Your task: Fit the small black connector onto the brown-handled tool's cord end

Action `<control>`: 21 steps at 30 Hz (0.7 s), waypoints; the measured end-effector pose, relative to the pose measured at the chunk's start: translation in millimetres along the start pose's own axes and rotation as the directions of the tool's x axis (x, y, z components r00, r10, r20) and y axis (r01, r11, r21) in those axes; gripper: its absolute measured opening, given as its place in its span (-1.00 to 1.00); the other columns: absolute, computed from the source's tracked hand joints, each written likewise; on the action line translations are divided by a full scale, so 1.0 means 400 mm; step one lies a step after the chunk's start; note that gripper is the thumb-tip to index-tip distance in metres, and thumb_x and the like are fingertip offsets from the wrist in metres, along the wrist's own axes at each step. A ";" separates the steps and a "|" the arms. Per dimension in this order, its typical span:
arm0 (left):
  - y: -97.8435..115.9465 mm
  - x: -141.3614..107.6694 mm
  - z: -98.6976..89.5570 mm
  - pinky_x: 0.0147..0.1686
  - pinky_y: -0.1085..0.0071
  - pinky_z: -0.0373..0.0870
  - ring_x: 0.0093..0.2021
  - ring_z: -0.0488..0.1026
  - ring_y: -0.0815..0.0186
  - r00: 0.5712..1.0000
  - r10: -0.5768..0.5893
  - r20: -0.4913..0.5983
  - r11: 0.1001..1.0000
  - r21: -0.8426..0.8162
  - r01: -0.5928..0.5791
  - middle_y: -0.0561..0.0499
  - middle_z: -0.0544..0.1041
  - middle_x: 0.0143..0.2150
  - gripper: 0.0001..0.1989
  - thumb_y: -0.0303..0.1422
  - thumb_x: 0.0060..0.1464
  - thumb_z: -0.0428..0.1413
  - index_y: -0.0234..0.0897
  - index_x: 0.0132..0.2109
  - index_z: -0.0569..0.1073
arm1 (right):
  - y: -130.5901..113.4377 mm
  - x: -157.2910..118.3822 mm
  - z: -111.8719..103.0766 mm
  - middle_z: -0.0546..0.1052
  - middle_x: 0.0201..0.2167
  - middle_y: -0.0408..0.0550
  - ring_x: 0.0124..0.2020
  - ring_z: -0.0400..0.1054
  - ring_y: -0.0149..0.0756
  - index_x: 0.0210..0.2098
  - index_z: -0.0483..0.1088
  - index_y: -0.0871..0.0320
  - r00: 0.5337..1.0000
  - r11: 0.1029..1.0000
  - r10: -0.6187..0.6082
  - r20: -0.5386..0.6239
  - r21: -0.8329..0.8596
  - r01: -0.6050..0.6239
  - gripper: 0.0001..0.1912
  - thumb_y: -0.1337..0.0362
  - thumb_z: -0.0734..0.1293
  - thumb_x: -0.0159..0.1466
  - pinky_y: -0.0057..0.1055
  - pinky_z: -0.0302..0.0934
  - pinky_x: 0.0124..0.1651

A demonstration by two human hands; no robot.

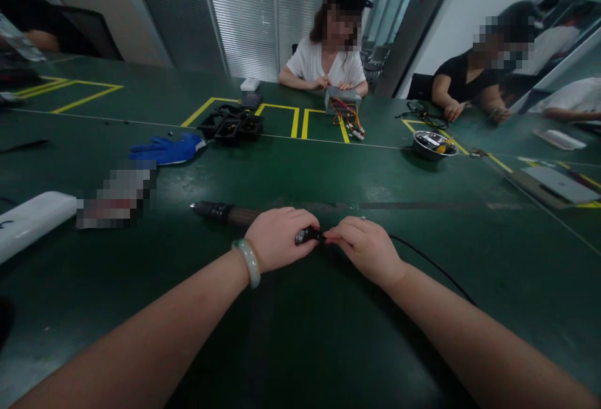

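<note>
Pinching from both sides, the two hands meet over the middle of the green worktop [300,346], and right between them sits the black connector [306,235], short and smooth with small pale print on its body. The left hand [282,237] has it gripped, fingers curled over and thumb beneath, a glossy pale-green bracelet [248,263] round that wrist. The right hand [369,249] is closed too, fingertips nipping the connector's narrow end. Out from behind that hand runs a thin black cable [436,266], bending down to the right and passing behind the forearm; its join to the connector is hidden.

Just behind the left hand lies a round, dark tool [216,211], its bright metal tip pointing left, its other end covered by the hand. Plenty of open room in front of the hands, bare green surface between the forearms, and another open stretch beyond them, crossed by a flat dark strip [422,205].

Over to the left, a crumpled blue fabric glove [169,149], and nearer, a smooth white case [35,224] with rounded edges, cut off by the view's border. Farther out, black square trays [232,127] bunch up beside straight yellow tape [197,113]. Across the worktop, a person in a white top [335,52] handles a grey metal box [342,101] trailing coloured wires. Off right, a shiny round metal bowl [434,144] holds small parts.
</note>
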State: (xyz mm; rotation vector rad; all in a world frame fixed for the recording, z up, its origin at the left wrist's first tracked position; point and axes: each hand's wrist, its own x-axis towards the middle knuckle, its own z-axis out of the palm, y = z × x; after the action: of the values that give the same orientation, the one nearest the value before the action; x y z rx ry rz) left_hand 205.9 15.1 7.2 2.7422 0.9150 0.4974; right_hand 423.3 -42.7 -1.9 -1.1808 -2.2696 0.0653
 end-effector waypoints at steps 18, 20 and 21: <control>0.005 -0.003 -0.005 -0.12 0.31 0.33 -0.13 0.44 0.28 1.000 -0.009 -0.025 1.000 -0.014 0.009 0.09 0.53 -0.13 -0.79 -0.20 0.10 0.12 -0.14 -0.13 0.45 | -0.023 0.003 0.006 0.51 -0.31 -0.17 -0.25 0.37 -0.33 -0.32 0.46 0.11 0.983 0.979 0.161 0.082 0.114 -0.170 -0.89 0.44 0.35 0.28 -0.39 0.17 -0.14; 0.006 -0.002 -0.006 -0.12 0.30 0.33 -0.13 0.44 0.27 1.000 -0.011 -0.021 1.000 -0.010 0.011 0.09 0.53 -0.14 -0.79 -0.20 0.10 0.12 -0.14 -0.13 0.45 | -0.025 0.005 0.008 0.51 -0.32 -0.18 -0.27 0.37 -0.33 -0.32 0.45 0.11 0.981 0.976 0.178 0.080 0.113 -0.187 -0.91 0.42 0.36 0.28 -0.39 0.17 -0.15; 0.006 -0.002 -0.005 -0.12 0.30 0.33 -0.13 0.44 0.27 1.000 -0.011 -0.017 1.000 -0.009 0.011 0.09 0.53 -0.14 -0.79 -0.20 0.10 0.12 -0.14 -0.13 0.44 | -0.027 0.006 0.009 0.50 -0.33 -0.18 -0.28 0.37 -0.33 -0.33 0.45 0.11 0.979 0.975 0.186 0.078 0.109 -0.194 -0.92 0.41 0.36 0.28 -0.39 0.16 -0.16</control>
State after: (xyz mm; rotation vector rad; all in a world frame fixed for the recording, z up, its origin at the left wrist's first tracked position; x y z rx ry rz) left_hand 205.8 12.8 9.7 2.7275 0.9296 0.5224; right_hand 412.6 -46.6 -0.7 -1.3481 -2.1713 0.3113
